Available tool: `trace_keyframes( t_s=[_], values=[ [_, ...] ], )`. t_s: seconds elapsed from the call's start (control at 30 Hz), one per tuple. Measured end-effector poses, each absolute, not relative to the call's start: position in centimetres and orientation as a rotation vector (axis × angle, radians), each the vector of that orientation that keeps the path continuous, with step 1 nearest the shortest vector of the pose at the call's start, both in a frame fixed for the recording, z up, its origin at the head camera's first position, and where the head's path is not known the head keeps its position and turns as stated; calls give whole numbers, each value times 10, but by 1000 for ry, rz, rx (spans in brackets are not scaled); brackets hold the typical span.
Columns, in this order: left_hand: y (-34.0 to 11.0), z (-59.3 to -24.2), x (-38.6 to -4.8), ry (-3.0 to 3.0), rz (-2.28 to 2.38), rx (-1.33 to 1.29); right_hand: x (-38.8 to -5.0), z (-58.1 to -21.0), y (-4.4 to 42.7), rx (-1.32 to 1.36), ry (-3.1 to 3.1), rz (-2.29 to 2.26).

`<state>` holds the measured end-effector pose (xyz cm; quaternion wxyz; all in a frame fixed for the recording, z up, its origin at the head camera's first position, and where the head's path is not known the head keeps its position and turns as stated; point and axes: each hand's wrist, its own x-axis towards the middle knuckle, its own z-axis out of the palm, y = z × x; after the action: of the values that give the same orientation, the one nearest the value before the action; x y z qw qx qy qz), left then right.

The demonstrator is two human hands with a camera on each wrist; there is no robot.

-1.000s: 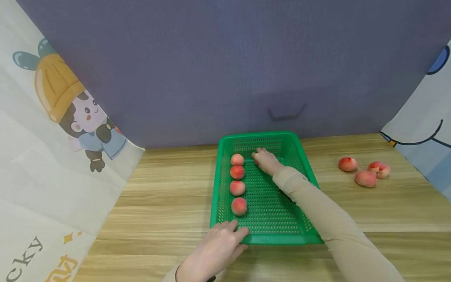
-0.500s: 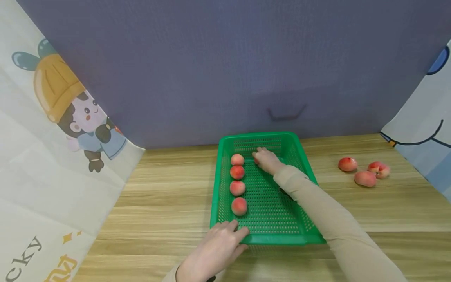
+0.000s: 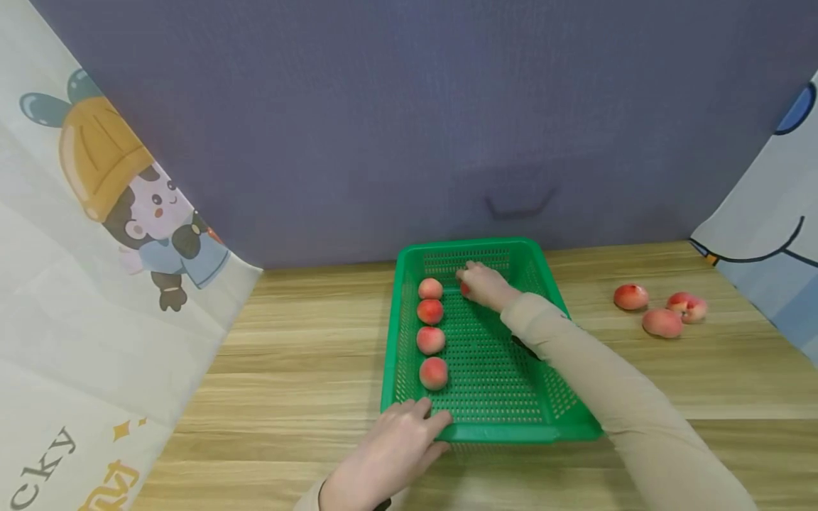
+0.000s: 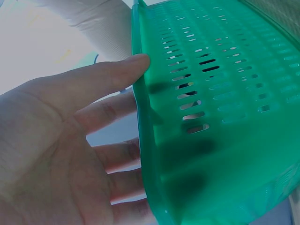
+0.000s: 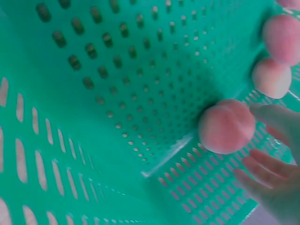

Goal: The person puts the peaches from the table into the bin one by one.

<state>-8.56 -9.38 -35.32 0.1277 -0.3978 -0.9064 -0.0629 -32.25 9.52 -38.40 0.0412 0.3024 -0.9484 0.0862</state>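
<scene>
A green perforated plastic basket (image 3: 473,433) stands on the wooden table. Along its left side runs a row of several peaches (image 3: 431,341). My left hand (image 3: 390,447) holds the near left rim; in the left wrist view the thumb (image 4: 136,63) and the fingers lie on opposite sides of it. Deep in the basket, my right hand (image 3: 487,285) is at another peach (image 5: 227,126) by the far wall. In the right wrist view one fingertip meets that peach's edge, while the other fingers are extended and apart from it. The head view shows only part of this peach.
Right of the basket, three more peaches (image 3: 662,323) lie close together on the table (image 3: 307,341). A dark purple-grey panel (image 3: 383,142) rises behind the basket. Printed white sheets (image 3: 96,341) flank the table at left and right.
My right hand has shifted slightly up and to the right, and more of the peach beneath it shows. The left hand has stayed on the rim.
</scene>
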Motion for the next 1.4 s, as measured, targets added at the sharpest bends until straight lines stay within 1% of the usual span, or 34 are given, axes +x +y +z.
trace_keyframes(
  t_s=[0.4,0.7,1.1,1.4],
  values=[
    [-94,-353,-86,-2625,-180,-1160,-313,-347,93,905,-3228,311],
    [-101,-351,-79,-2628,-190,-1184,-296,-320,98,896,-3317,365],
    [-111,-349,-75,-2600,-195,-1205,-271,-290,116,1036,-3224,393],
    [-118,-347,-73,-2596,-212,-1214,-253,-277,134,1017,-3123,366]
  ],
)
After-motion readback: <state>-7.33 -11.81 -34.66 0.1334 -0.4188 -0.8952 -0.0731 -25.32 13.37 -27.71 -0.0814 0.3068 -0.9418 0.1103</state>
